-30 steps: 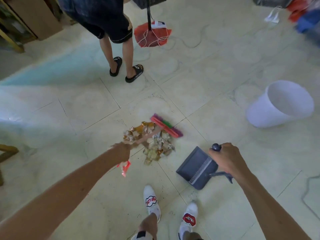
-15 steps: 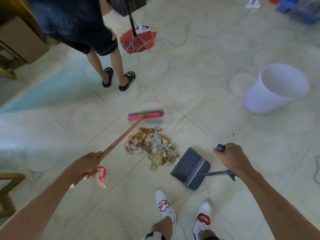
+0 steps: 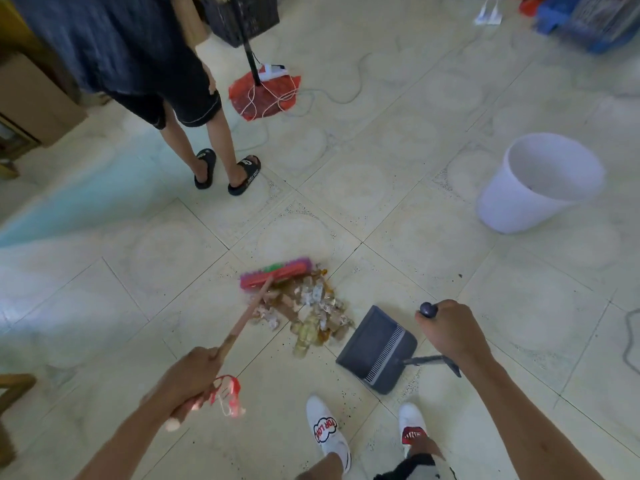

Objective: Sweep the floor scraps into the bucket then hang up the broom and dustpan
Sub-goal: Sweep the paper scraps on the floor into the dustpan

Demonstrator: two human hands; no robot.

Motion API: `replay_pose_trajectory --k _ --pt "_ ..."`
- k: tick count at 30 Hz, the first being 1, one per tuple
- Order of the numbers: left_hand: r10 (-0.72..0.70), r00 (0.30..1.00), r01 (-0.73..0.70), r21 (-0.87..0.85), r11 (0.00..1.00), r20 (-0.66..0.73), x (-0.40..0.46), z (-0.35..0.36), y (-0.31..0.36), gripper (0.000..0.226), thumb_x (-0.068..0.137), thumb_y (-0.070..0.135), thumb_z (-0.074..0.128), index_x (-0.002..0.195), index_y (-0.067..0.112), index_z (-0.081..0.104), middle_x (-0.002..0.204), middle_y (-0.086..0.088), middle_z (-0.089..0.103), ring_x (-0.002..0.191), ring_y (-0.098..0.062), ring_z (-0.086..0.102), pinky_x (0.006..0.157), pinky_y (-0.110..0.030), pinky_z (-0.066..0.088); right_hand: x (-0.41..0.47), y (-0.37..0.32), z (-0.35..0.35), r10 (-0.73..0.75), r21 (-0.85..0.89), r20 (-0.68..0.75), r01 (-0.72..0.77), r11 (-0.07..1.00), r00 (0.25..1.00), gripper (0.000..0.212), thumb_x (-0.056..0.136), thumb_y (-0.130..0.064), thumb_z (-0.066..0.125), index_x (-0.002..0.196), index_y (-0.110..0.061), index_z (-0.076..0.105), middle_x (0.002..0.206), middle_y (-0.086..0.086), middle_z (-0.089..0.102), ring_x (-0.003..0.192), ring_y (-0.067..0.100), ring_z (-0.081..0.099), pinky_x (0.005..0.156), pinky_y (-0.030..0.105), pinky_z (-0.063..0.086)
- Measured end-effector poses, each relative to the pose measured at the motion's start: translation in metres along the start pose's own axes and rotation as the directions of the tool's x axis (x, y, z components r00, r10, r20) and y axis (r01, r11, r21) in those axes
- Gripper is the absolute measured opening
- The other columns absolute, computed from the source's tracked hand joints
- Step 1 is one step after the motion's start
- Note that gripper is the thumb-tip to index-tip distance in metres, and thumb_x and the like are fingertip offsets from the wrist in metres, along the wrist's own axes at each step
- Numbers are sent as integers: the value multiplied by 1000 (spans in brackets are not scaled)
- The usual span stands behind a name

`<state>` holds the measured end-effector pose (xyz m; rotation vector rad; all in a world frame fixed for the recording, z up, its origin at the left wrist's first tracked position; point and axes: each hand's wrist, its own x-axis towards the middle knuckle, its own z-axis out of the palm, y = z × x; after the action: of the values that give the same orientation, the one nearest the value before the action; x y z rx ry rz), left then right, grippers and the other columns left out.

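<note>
My left hand (image 3: 188, 379) grips the broom (image 3: 275, 273), whose head sits at the far edge of the scraps (image 3: 308, 313). My right hand (image 3: 450, 332) grips the dustpan (image 3: 375, 349), just beside the pile. The bucket (image 3: 540, 183) stands well apart, right. Another person's sandals (image 3: 227, 171) stand beyond the pile.

Pile to dustpan: scraps (image 3: 311, 313) touch the dustpan (image 3: 375, 348) mouth; nothing between.
Dustpan to bucket: bare floor (image 3: 433, 244) up to the bucket (image 3: 533, 188).
Behind pile: broom head (image 3: 275, 271), then a bystander's feet (image 3: 227, 171).
Near side: own shoes (image 3: 329, 431) just beside the dustpan.
</note>
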<state>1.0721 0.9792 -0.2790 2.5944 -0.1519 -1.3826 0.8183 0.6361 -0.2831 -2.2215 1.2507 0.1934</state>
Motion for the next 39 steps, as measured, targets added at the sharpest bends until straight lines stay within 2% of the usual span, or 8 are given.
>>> replay_pose_trajectory --k 3,6,9,13,24,28,33,39 --pt "255 952 -234 135 963 -171 -15 14 27 40 108 24 26 110 10 64 63 3 59 50 -9 61 52 -11 48 -4 8 3 84 34 -43 -82 996 996 48 86 -22 63 47 -21 35 38 -5 39 33 6 38 39 18 27" --pt "387 918 -324 398 858 -87 2 28 81 43 107 24 26 145 13 43 69 5 52 55 -4 53 47 -7 28 6 16 -6 155 80 -65 -149 986 986 44 87 -23 62 50 -19 39 38 -5 41 32 5 40 37 17 27" --pt "370 928 -338 520 785 45 37 35 146 43 105 20 35 148 27 41 78 -3 60 66 -17 65 49 -14 44 22 23 -24 130 89 -59 -124 988 990 45 87 -22 62 51 -19 35 39 -7 38 34 4 37 38 19 24" --pt "359 921 -349 732 585 152 59 51 221 42 100 26 46 141 31 48 103 -12 64 89 -24 67 82 -34 58 44 34 -52 114 81 -63 -109 991 992 46 88 -25 61 52 -19 33 43 -5 39 36 6 38 38 19 24" --pt "275 952 -217 933 289 137 53 -18 251 33 101 18 41 130 26 52 94 6 51 87 -15 59 71 -26 53 52 79 -69 2 65 185 -15 998 983 40 93 -26 55 57 -21 38 51 -2 45 44 7 45 47 21 36" --pt "189 972 -210 869 448 137 37 -68 258 23 98 39 47 105 27 65 74 6 58 56 -9 58 58 -21 54 54 76 -66 46 126 77 -56 991 996 43 90 -21 58 53 -19 37 47 -2 43 40 9 42 42 22 32" --pt "136 988 -151 545 825 67 9 -106 205 68 65 91 37 67 27 61 42 1 45 32 -17 31 40 -22 32 54 64 -62 -56 103 33 52 993 998 48 89 -24 61 49 -20 35 44 -4 40 38 6 39 41 21 28" --pt "60 998 -61 391 918 16 43 -29 139 27 106 23 39 84 24 55 58 -5 54 33 -13 45 38 -20 35 65 31 -47 -124 89 28 121 989 992 47 88 -20 57 48 -17 32 42 -2 35 36 12 35 39 23 28"
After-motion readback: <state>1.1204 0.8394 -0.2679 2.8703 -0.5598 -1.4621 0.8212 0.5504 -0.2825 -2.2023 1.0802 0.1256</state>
